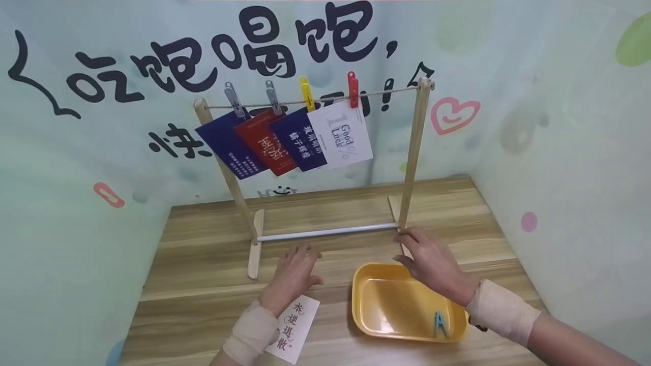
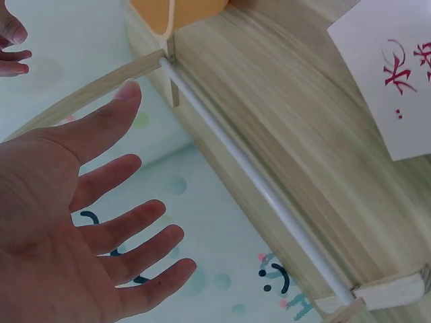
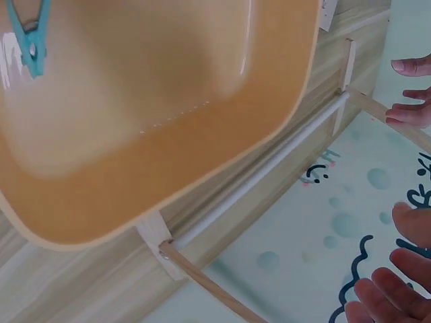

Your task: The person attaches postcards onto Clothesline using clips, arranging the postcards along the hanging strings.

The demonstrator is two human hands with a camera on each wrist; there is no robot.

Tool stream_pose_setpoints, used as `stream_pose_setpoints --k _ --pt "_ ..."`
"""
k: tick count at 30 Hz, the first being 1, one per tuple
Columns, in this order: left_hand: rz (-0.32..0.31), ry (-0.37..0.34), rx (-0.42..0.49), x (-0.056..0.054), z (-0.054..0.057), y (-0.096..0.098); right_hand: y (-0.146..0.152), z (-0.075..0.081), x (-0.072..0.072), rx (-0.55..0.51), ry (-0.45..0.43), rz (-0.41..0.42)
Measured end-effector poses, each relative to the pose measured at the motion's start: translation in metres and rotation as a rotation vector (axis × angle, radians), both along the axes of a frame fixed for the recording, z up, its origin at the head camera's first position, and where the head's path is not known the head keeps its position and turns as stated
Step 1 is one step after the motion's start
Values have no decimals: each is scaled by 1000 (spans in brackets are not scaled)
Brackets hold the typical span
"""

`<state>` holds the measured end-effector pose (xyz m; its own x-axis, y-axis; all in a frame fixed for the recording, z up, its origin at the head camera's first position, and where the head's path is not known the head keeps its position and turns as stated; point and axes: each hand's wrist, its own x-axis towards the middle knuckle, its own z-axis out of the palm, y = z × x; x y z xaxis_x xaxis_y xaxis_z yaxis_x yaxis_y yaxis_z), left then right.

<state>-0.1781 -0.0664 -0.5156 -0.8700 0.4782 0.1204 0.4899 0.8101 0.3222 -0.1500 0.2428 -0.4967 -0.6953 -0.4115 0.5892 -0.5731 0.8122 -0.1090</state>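
Observation:
My left hand (image 1: 292, 274) hovers over the table with its fingers spread, holding nothing, just behind a white card (image 1: 303, 320) with red writing. My right hand (image 1: 432, 262) hangs above the far right side of a yellow tray (image 1: 391, 307), its fingers loosely bent and nothing between them. A teal clothespin (image 1: 440, 324) lies inside that tray. On the string of a wooden rack, a dark blue card (image 1: 229, 142), a red card (image 1: 264, 145), another blue card (image 1: 300, 140) and a white "Good Luck" card (image 1: 346, 134) hang overlapping.
Two grey clothespins (image 1: 234, 99), a yellow one (image 1: 306, 94) and a red one (image 1: 353, 90) pinch the hanging cards. The rack's right post (image 1: 414, 157) rises beyond my right hand, and a white rod (image 1: 328, 232) joins the feet. Printed fabric walls (image 1: 559, 127) enclose the table.

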Motion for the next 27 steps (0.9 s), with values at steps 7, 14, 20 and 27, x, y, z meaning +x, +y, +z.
stream_pose_setpoints --k 7,14,20,27 --pt "0 -64 -37 3 -15 -2 9 -16 8 102 -80 35" --pt "17 -129 -65 8 -24 -7 23 -31 20 207 -227 131" --pt "32 -191 -69 15 -40 -14 31 -42 26 273 -284 215" --pt "85 -278 -47 21 -56 -17 40 -52 34 342 -456 257"
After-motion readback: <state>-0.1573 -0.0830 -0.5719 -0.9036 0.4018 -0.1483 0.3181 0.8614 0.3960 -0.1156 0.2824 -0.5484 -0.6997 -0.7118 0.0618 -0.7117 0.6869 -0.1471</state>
